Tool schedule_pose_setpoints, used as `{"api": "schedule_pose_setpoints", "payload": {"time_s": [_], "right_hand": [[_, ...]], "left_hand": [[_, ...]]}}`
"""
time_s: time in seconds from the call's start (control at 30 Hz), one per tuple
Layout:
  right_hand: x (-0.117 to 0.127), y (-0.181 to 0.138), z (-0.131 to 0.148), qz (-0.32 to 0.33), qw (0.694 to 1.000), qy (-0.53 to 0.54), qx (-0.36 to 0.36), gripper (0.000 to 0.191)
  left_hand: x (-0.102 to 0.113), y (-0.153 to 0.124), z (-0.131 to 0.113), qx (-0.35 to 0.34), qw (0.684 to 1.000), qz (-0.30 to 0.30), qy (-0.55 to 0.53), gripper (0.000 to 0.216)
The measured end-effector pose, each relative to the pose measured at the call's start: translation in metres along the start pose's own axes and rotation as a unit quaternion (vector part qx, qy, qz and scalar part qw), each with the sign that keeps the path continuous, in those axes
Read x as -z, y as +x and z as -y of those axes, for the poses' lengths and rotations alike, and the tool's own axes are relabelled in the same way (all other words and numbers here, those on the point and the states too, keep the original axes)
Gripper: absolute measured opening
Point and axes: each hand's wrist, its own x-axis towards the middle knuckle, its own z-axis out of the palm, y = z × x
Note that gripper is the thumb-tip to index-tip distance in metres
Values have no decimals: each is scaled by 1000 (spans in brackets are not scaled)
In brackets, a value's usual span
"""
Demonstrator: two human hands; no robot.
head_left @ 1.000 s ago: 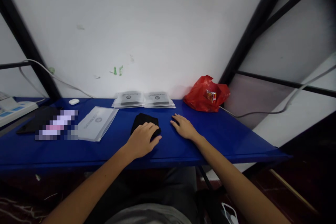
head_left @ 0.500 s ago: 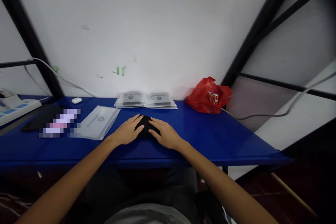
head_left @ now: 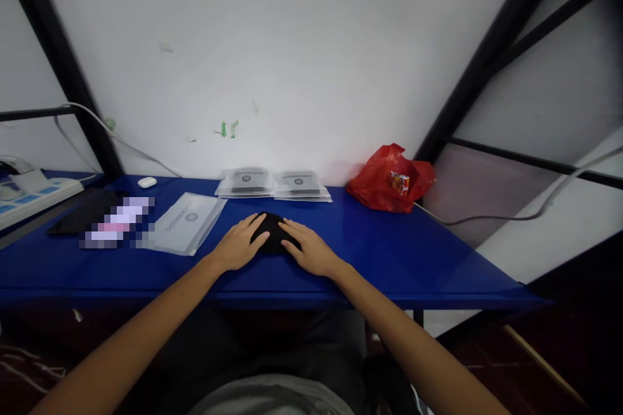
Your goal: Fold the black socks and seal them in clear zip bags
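Note:
A small black item, soft-looking like folded cloth (head_left: 270, 237), lies on the blue table near its front edge. My left hand (head_left: 239, 243) rests on its left side, fingers stretched out and thumb pointing inward. On the opposite side my right hand (head_left: 310, 248) lies the same way, its fingers extended over the black item. Both palms look flat, and the hands partly cover the item, so its exact kind is unclear. Left of my left hand is a frosted plastic pouch (head_left: 187, 224) with a printed logo.
Two stacks of similar pouches, the left stack (head_left: 246, 183) and the right stack (head_left: 302, 185), sit against the wall. A red plastic bag (head_left: 374, 181) stands at right. Leftward are a white earbud case (head_left: 146, 182), a dark tablet-like slab (head_left: 78, 213) and a power strip (head_left: 43, 198).
The view has shifted slightly, so everything on the table appears a little further right. Both hands stay on the black item with hardly any movement.

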Motion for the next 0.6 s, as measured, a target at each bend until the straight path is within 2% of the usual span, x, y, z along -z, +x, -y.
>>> {"api": "schedule_pose_setpoints", "payload": {"time_s": [0.27, 0.6], "right_hand": [[-2, -1, -2, -27, 999, 15, 10, 47], [1, -1, 0, -19, 1000, 1, 7, 46]], "left_hand": [[0, 0, 0, -4, 1000, -13, 1, 55], [4, -7, -5, -4, 1000, -1, 20, 58]]}}
